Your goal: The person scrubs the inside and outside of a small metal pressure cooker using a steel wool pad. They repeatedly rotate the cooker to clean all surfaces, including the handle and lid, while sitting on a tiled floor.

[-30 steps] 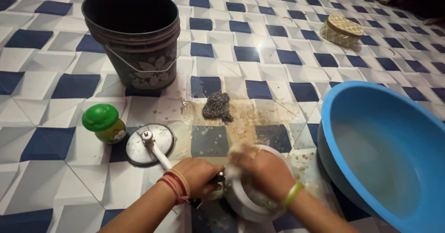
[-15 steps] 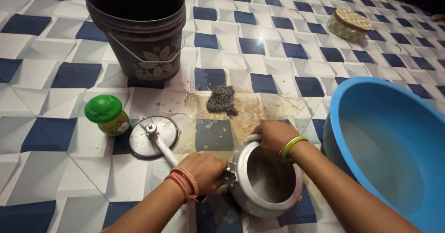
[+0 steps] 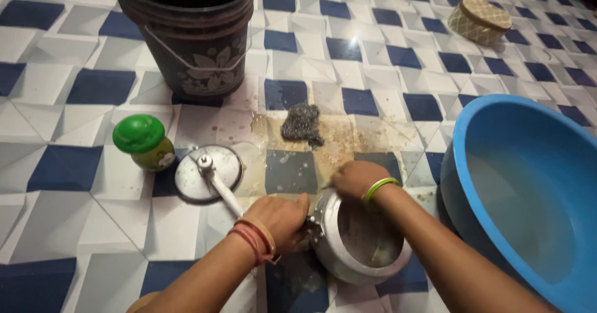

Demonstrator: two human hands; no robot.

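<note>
- The round silvery metal cooking pot [image 3: 364, 241] lies tipped on its side on the blue-and-white tiled floor [image 3: 74, 226], near the bottom middle of the scene, its open mouth facing up and toward the viewer
- The left hand [image 3: 280, 219], red and gold bangles on its wrist, is curled closed around the pot's left side, where a dark fitting sticks out
- The right hand [image 3: 353, 178], a green bangle on its wrist, rests on the far rim of the pot with fingers bent down over the edge; whether it clutches anything there cannot be told
- Just left of the pot lies a flat round metal lid [image 3: 207, 173] with a long pale handle pointing toward the near side
- Left of the lid stands a small squat bottle with a green domed cap [image 3: 142, 142]
- Beyond the pot, a grey wad of steel-wool scrubber [image 3: 301, 124] sits on a wet, brown-stained patch of tiles
- At far left stands a dark plastic bucket with a white flower print and wire handle [image 3: 189, 36]
- A large blue plastic basin [image 3: 528, 188] fills the right side, close to the pot
- Far right, well apart, lies a small tan patterned box [image 3: 479, 19]
</note>
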